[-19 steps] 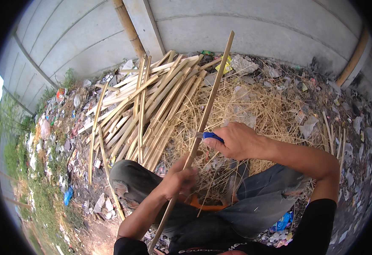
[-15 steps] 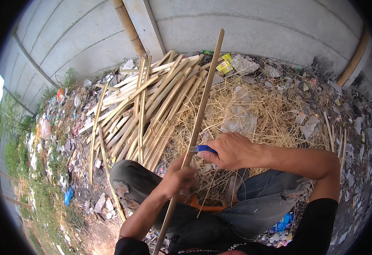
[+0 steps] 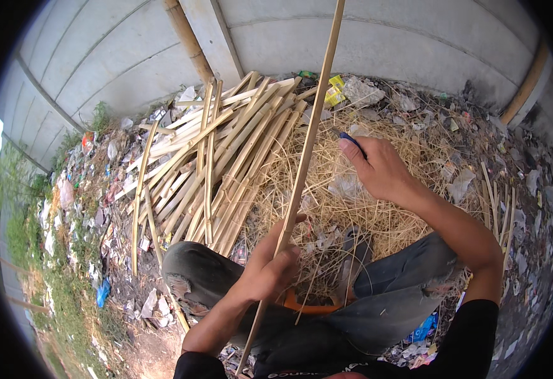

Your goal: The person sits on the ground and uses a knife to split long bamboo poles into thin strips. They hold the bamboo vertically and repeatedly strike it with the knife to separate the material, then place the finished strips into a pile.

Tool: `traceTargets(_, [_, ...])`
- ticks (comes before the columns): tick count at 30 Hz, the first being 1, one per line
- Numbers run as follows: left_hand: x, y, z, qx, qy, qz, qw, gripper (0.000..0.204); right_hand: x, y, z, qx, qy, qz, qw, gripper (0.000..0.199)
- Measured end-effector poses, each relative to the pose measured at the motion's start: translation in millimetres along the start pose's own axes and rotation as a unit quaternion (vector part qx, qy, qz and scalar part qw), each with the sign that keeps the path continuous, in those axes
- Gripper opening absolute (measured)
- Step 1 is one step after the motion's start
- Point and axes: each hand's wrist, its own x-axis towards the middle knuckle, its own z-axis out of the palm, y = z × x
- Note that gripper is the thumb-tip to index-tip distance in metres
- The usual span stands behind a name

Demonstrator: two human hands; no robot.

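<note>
A long split bamboo strip (image 3: 311, 126) runs upright and slightly tilted in front of me, from my lap past the top edge of the picture. My left hand (image 3: 270, 262) is wrapped round its lower part, above my left thigh. Out to the right of the strip, my right hand (image 3: 377, 161) grips a knife (image 3: 353, 144) with a dark blue handle. Its short blade points toward the strip without touching it. The fingers under the handle are partly hidden.
Left of centre lies a pile of split bamboo strips (image 3: 226, 164). Pale shavings (image 3: 409, 151) cover the ground ahead and to the right. A grey panel wall (image 3: 377, 38) stands behind, with a bamboo pole (image 3: 189, 38) against it. Litter (image 3: 68, 192) spreads on the left.
My right hand with the knife has moved up and away from the strip, where the blade was against it. The strip has shifted upward, and my left hand still grips it.
</note>
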Motion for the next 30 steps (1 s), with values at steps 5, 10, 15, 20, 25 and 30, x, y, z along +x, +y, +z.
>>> traceTargets(5, [8, -3, 0, 0.026, 0.062, -0.013, 0.998, 0.058, -24, -35, 13, -0.029, -0.149, -0.118, 0.981, 0.055])
traceTargets(10, [13, -16, -1, 0.038, 0.099, -0.017, 0.994, 0.055, -22, -42, 31, -0.045, -0.19, -0.117, 0.974, 0.053])
traceTargets(15, [19, -12, -4, 0.109, 0.112, 0.004, 0.988, 0.055, -13, -33, 33, -0.067, -0.126, -0.144, 0.979, 0.055])
traceTargets(20, [18, -8, 0, 0.056, 0.09, -0.021, 0.994, 0.056, 13, -15, 28, -0.088, -0.051, -0.102, 0.99, 0.053])
traceTargets(25, [5, -29, -1, 0.133, 0.03, -0.003, 0.991, 0.059, 22, 29, -3, 0.007, -0.004, -0.019, 1.0, 0.068])
traceTargets(30, [13, -27, 0, 0.057, 0.077, -0.047, 0.994, 0.059, -32, -26, 29, -0.072, -0.211, -0.155, 0.962, 0.056])
